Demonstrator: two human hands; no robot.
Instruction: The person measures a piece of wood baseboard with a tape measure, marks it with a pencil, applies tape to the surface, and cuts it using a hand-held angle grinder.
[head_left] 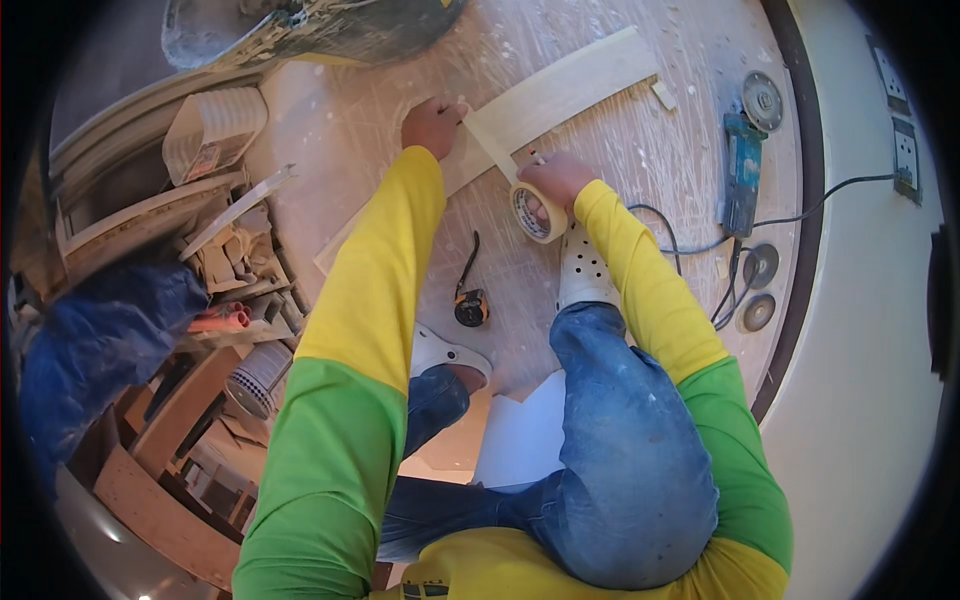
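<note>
A long pale plank [570, 92] lies slantwise on the dusty floor. A strip of masking tape [492, 144] stretches across it, running between my two hands. Closed at the plank's left edge, my left hand [432, 127] pinches the loose end of the tape. My right hand [560, 178] grips the masking tape roll [538, 212], just above my right shoe. A small thin stick, perhaps a pencil, pokes out between its fingers, too small to name surely. Nearer me, a black and orange tape measure [471, 307] rests on the floor with its end pulled out.
An angle grinder [743, 170] lies at right, its cord [820, 205] running to a wall socket [906, 155]. Loose discs [760, 265] sit beside it. Wood scraps [240, 250], a clear ribbed tub [215, 130] and a blue sheet [105, 350] crowd the left. A small offcut [664, 95] touches the plank's area.
</note>
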